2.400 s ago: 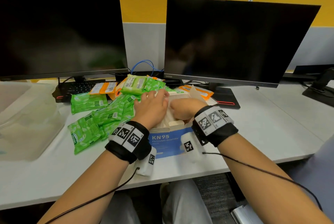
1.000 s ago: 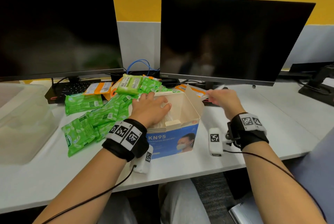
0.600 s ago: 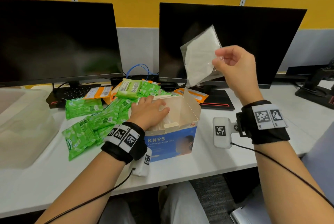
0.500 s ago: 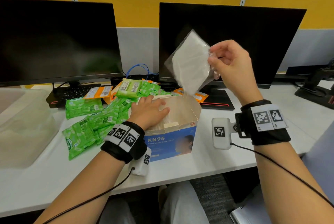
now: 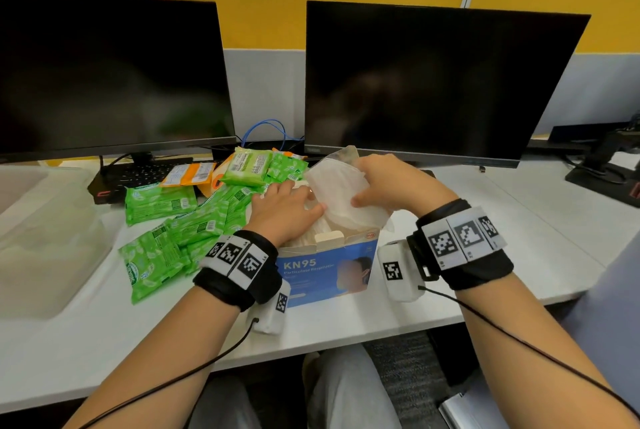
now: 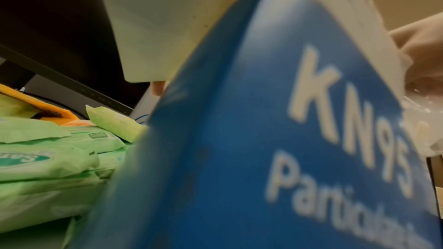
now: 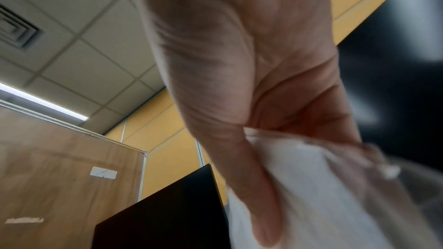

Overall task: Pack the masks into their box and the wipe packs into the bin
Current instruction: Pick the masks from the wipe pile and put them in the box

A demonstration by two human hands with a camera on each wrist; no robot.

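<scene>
A: Position of the hands?

B: Right hand (image 5: 388, 186) pinches a bagged white mask (image 5: 341, 193), thumb on the near face and fingers behind it, held tilted at the mouth of the KN95 box (image 5: 325, 269). The lower edge is about at the rim; not seated yet. The right wrist view confirms the thumb lying along the wrapper.

A: Left?

B: Left hand (image 5: 282, 210) lies palm-down over the left part of the box opening, fingers fairly straight and spread on the masks already inside, the fingertips touching the incoming mask. It clutches nothing; it looks to be holding the stack down and steadying the carton.

A: The box itself?

B: Upright on the desk (image 5: 519, 245) near the front edge, flaps open, white masks visible inside up near the rim. I'd judge mask packing well advanced. No other loose masks seen on the desk, though the hands hide some of it.

A: Wipes?

B: Untouched, by the look of it. A heap of green wipe packs (image 5: 183, 221) lies left of the box, some stacked on each other, with orange packs (image 5: 188, 174) farther back near a keyboard (image 5: 135, 176). The translucent bin (image 5: 52, 241) sits at the far left; I can't make out any pack in it.

A: So what's left?

B: Seat this mask, likely shut the flaps, then move the whole pile of wipes across. Roughly half remains, by my estimate.
</scene>
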